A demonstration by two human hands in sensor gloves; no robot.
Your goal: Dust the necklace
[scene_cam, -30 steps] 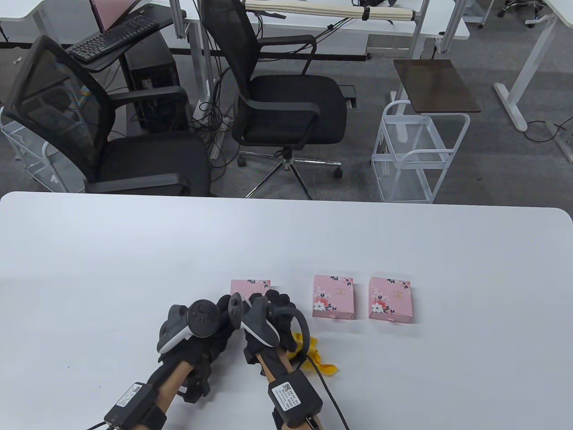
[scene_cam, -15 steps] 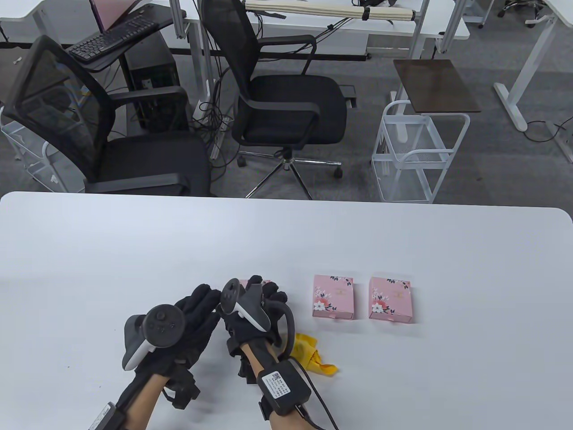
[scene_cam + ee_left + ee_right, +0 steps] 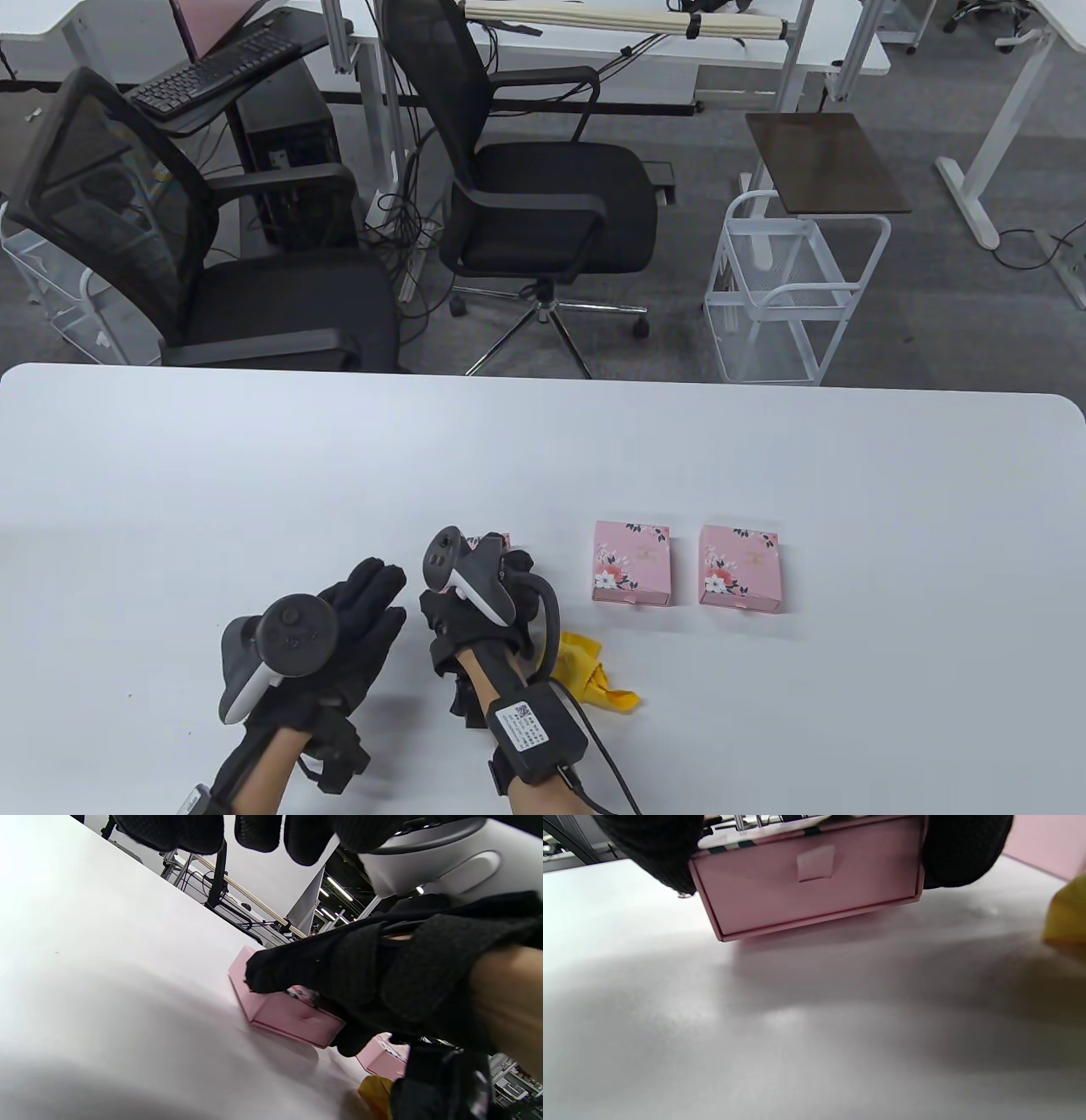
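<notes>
My right hand (image 3: pixel 507 567) grips the leftmost pink floral box (image 3: pixel 499 540) from above; the hand hides most of it. In the right wrist view its fingers (image 3: pixel 657 853) clasp both sides of the box (image 3: pixel 810 887), whose drawer front with a small pull tab faces the camera. The left wrist view shows the box (image 3: pixel 288 1014) resting on the table under my right hand (image 3: pixel 339 971). My left hand (image 3: pixel 373 594) lies open and empty to the left of the box, fingers stretched out. No necklace is visible.
Two more pink floral boxes (image 3: pixel 632 563) (image 3: pixel 738 567) lie in a row to the right. A crumpled yellow cloth (image 3: pixel 594 675) lies by my right wrist. The white table (image 3: pixel 254 475) runs wide; office chairs stand beyond its far edge.
My left hand has let go of the box area and drawn back to the left and toward me, opening out. My right hand stays on the box.
</notes>
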